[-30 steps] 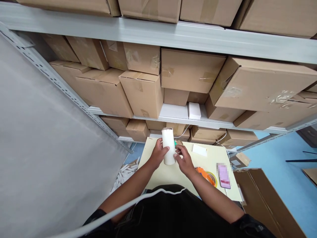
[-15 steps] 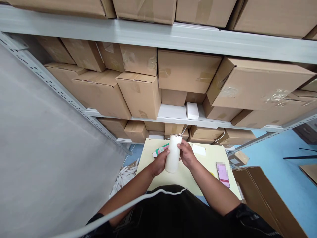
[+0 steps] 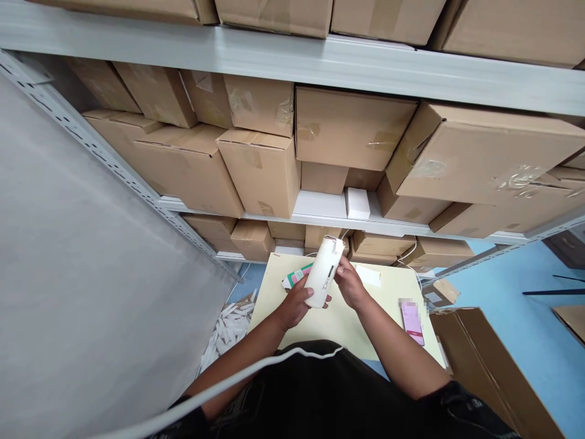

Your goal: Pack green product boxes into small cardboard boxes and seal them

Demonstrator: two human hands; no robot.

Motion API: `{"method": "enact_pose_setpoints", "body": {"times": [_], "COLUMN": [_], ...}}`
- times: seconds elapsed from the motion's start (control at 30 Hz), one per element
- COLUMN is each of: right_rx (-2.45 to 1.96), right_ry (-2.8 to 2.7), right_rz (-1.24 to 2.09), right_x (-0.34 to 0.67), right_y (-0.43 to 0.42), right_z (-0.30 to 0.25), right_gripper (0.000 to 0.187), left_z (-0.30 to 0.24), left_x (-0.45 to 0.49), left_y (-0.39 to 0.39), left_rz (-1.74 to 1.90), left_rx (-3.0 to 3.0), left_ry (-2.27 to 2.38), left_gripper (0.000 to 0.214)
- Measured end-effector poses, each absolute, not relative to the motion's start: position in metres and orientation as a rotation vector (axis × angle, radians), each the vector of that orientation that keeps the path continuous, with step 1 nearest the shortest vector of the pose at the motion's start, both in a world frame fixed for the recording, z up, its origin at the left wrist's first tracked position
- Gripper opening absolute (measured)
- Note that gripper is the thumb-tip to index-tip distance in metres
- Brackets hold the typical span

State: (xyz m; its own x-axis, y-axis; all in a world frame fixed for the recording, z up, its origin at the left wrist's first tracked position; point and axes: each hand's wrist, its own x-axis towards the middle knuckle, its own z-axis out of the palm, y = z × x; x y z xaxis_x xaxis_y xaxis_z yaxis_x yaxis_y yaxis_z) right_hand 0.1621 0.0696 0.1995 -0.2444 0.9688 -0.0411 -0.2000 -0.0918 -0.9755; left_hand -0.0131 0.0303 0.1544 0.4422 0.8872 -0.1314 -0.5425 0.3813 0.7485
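Note:
Both my hands hold a white cylinder (image 3: 323, 272) above the pale yellow table (image 3: 338, 320). It tilts with its top toward the upper right and has small dark lettering on its side. My left hand (image 3: 295, 302) cups its lower end from the left. My right hand (image 3: 350, 283) grips its right side, fingers wrapped on it. A small pink, green and white box (image 3: 295, 277) lies on the table just left of the cylinder. A white card (image 3: 369, 275) lies beyond my right hand.
A pink phone (image 3: 412, 322) lies on the table's right side. Shelving (image 3: 320, 61) packed with cardboard boxes rises behind the table. An open carton (image 3: 484, 360) stands on the blue floor at right. White scraps (image 3: 228, 332) litter the floor left of the table.
The cylinder has gone from upright to tilted toward the upper right, showing its lettering. My right hand moved up onto its side. The orange tape dispenser seen earlier is now hidden behind my right arm.

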Motion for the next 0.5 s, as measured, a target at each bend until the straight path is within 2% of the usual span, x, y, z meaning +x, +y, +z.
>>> {"method": "enact_pose_setpoints", "body": {"times": [0.1, 0.17, 0.27, 0.37, 0.5], "right_rx": [-1.021, -1.058, -1.107, -1.153, -1.02], "right_ry": [-1.139, -1.088, -1.04, -1.056, -1.117], "right_rz": [1.622, 1.52, 1.291, 1.209, 1.389], "right_x": [0.16, 0.155, 0.15, 0.15, 0.157], "right_y": [0.068, 0.07, 0.076, 0.077, 0.071], "right_z": [0.2, 0.199, 0.195, 0.191, 0.193], "right_gripper": [0.055, 0.056, 0.07, 0.079, 0.065], "left_z": [0.153, 0.153, 0.156, 0.16, 0.159], "left_x": [-0.009, -0.005, -0.001, 0.0, -0.004], "left_y": [0.031, 0.03, 0.026, 0.023, 0.021], "left_rz": [0.881, 0.891, 1.027, 1.099, 1.046], "left_rx": [0.625, 0.621, 0.702, 0.757, 0.633], "left_ry": [0.488, 0.555, 0.749, 0.864, 0.705], "left_gripper": [0.074, 0.073, 0.068, 0.076, 0.068]}}
